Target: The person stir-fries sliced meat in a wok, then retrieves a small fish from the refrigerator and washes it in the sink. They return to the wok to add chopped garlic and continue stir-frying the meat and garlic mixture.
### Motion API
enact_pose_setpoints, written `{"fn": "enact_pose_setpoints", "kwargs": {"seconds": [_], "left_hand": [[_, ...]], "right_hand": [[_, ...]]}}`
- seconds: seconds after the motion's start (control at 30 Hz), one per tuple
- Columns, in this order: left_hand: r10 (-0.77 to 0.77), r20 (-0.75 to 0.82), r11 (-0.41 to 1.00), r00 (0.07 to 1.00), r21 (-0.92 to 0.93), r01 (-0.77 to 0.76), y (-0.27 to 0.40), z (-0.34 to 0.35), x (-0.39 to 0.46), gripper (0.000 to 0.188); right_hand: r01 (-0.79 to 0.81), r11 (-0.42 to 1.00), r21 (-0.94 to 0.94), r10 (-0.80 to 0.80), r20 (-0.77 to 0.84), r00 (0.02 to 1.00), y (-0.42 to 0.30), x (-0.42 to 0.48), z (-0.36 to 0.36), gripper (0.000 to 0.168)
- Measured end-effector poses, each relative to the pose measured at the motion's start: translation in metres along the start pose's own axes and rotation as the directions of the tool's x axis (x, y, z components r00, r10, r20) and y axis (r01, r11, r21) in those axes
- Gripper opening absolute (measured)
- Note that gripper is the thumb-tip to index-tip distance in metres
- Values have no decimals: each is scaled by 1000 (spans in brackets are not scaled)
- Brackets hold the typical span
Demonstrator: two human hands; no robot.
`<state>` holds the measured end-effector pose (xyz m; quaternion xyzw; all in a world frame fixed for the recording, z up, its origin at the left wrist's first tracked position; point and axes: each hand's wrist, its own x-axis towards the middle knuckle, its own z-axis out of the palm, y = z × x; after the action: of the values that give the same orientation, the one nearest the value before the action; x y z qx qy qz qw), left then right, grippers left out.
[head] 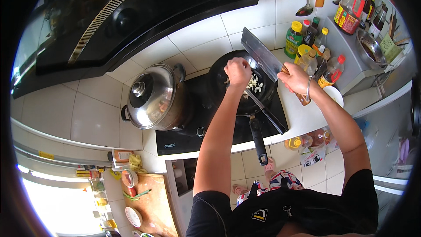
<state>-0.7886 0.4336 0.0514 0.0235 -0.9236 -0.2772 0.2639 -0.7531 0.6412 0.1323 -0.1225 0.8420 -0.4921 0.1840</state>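
My right hand (297,79) grips the wooden handle of a broad cleaver (261,54), its blade raised over the right part of a black wok (217,72). Over the middle of the wok is my left hand (239,69), its fingers curled; whether anything is inside them cannot be seen. Chopped pale pieces (255,84), perhaps garlic, lie in the wok, partly hidden by my left hand and forearm. A spatula or ladle (268,113) with a metal shaft and black grip leans out over the wok's rim. The wok's black handle (258,140) points towards me.
A lidded steel pot (154,95) stands left on the black glass hob (177,141). Sauce bottles (292,39) and a white plate (334,95) are at right. The range hood (158,16) hangs above. A wooden cutting board (153,200) with green onions (141,194) lies lower left.
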Motion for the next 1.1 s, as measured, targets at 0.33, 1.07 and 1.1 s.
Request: {"fn": "enact_pose_setpoints", "kwargs": {"seconds": [0.33,1.07,1.1], "left_hand": [[-115,28,993,993,-26,116,2,-14,26,1],[189,-147,980,971,-28,-195,56,-9,-29,6],[104,-45,990,994,104,-98,44,-2,-33,5]], "right_hand": [[15,998,65,-20,66,998,-16,-36,-9,19],[29,991,129,-28,-7,1000,1,-31,-7,19],[35,990,137,-36,-2,999,-1,-32,-6,19]]}}
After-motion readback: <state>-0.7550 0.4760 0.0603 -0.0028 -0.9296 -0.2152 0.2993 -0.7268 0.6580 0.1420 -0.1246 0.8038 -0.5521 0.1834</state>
